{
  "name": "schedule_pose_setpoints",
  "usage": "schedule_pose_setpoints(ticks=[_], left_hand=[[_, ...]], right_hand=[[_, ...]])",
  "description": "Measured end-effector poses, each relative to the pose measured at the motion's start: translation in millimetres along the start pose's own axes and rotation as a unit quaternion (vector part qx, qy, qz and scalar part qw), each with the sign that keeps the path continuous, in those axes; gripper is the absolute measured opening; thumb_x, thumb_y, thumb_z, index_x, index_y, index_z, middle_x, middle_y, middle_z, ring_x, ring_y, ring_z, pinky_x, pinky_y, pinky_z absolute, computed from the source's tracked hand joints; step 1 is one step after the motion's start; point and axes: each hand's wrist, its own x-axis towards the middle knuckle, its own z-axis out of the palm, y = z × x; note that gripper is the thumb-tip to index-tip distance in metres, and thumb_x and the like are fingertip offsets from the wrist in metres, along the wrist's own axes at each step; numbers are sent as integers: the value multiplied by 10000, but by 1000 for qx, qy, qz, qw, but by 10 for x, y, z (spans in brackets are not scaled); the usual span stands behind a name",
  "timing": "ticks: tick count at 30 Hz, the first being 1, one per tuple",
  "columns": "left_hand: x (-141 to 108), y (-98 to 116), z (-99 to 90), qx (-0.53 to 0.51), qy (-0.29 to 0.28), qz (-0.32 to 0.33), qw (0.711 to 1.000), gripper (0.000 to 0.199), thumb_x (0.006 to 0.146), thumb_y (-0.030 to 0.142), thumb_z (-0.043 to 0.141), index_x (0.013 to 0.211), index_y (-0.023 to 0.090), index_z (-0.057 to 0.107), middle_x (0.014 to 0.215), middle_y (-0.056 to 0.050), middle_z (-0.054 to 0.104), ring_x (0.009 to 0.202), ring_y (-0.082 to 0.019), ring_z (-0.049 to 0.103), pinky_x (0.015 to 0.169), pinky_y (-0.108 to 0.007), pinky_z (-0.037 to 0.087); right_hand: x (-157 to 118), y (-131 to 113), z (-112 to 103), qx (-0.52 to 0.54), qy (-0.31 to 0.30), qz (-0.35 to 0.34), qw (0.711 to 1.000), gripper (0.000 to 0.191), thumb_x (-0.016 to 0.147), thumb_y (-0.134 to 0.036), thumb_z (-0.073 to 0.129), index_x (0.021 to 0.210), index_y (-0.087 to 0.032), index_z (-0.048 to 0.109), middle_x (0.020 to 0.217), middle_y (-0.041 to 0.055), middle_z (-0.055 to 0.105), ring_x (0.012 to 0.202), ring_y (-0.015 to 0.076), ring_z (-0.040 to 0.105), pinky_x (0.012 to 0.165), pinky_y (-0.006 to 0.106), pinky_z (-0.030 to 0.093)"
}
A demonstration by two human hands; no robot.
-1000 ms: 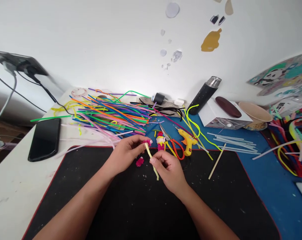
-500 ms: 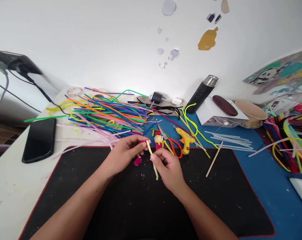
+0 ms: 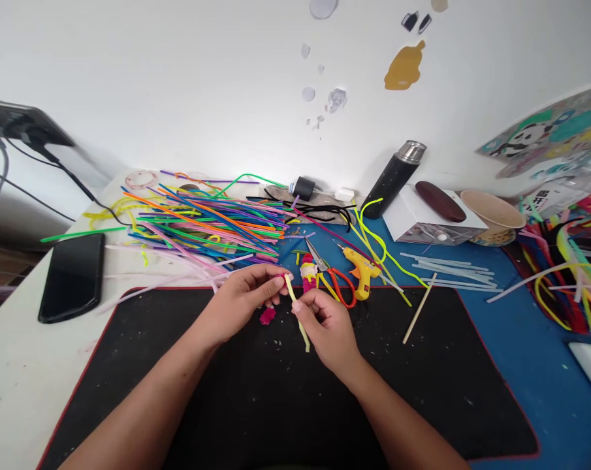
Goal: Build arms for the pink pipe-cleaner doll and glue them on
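Head view: the left hand [image 3: 246,297] pinches a magenta piece [image 3: 282,277] at the pale yellow strip's [image 3: 302,333] upper end — the right hand's [image 3: 329,326] fingers grip that strip midway, over the black mat [image 3: 256,405]. A magenta scrap [image 3: 268,316] lies just beside the left hand — orange-handled scissors [image 3: 341,287] rest beyond the right.

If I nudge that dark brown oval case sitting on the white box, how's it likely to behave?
The dark brown oval case would probably slide fairly easily, as its surface looks smooth. Its rounded outline might let it swivel or rock. A harder push could send it off, since the white box shows no raised rim.
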Motion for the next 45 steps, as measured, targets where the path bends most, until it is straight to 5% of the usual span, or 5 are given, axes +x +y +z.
schedule_pose_setpoints(ticks=[32,45], left_hand=[[1,-60,11,-26,-7,-15,1000,397,807,517,846,1006,179,783,811,-26,704,651,-130,584,591,-250,486],[0,-146,-37,-123,-17,-42,991,307,809,402,879,1000,173,808,806,-37,707,666,-129,591,566,-226,496]], right_hand=[[-18,65,36,-11,-13,-3,1000,274,963,-365,663,740,-215,609,575,-62,453,526,116,393,509,249,310],[-36,64,17,-1,-19,2,1000,253,962,-394,663,796,-204,648,609,-51,488,544,117,423,515,242,341]])
